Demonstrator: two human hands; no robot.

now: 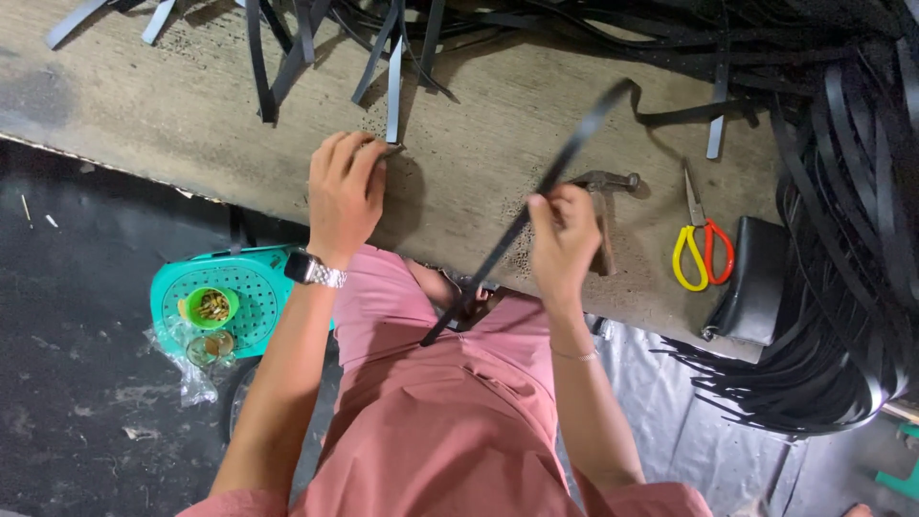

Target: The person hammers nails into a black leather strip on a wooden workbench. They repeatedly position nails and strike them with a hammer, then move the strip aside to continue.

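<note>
Right hand [563, 235] pinches a long black strap [536, 196] — taut, slanting over the tabletop [479, 115]. Left hand [345, 191] presses curled fingers onto a small dark piece [392, 150] — grip unclear.

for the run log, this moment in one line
left hand: pressing on workbench | right hand: pinching black strap | hammer beside

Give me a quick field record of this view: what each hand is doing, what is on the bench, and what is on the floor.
left hand: fingertips pressed on the worn wooden workbench, at the end of a short black strap piece
right hand: pinching a long black leather strap, held slanted over the bench edge
by right hand: wooden-handled hammer
further right: scissors with yellow and red handles
bench right edge: heap of black straps
floor, left: teal perforated stool bearing a small green cup
</note>
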